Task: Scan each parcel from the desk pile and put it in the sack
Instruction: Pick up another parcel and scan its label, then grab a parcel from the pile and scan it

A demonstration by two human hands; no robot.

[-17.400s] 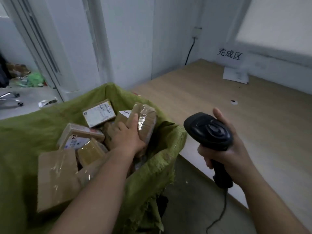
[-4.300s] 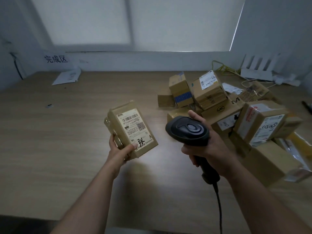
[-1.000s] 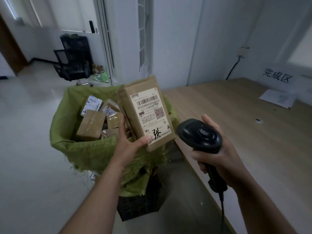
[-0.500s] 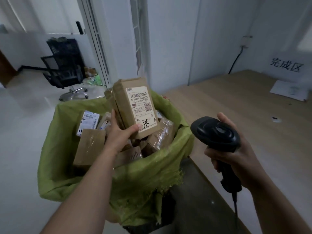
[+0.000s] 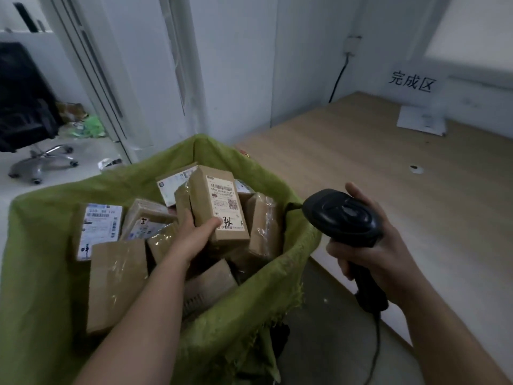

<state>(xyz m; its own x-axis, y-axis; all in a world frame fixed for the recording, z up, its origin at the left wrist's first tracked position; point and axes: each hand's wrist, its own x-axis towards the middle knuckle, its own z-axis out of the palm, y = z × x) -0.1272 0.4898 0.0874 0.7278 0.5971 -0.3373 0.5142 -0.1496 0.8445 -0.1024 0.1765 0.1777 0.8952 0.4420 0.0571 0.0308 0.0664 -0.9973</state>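
My left hand (image 5: 193, 237) grips a small brown cardboard parcel (image 5: 219, 207) with a white shipping label, held upright inside the mouth of the green woven sack (image 5: 258, 298). The parcel's lower end sits among several other brown parcels (image 5: 116, 282) that fill the sack. My right hand (image 5: 369, 254) holds the black corded barcode scanner (image 5: 342, 215) by its handle, to the right of the sack and over the desk's edge. The desk pile is out of view.
The wooden desk (image 5: 388, 173) runs along the right, with a white paper (image 5: 422, 124) and a wall sign (image 5: 412, 80) at its far end. A black office chair (image 5: 25, 107) stands on the floor at far left. White wall panels rise behind the sack.
My left hand has lowered the labelled parcel from above the sack down among the parcels inside it. My view has moved closer to the sack. The scanner hand stays at the right.
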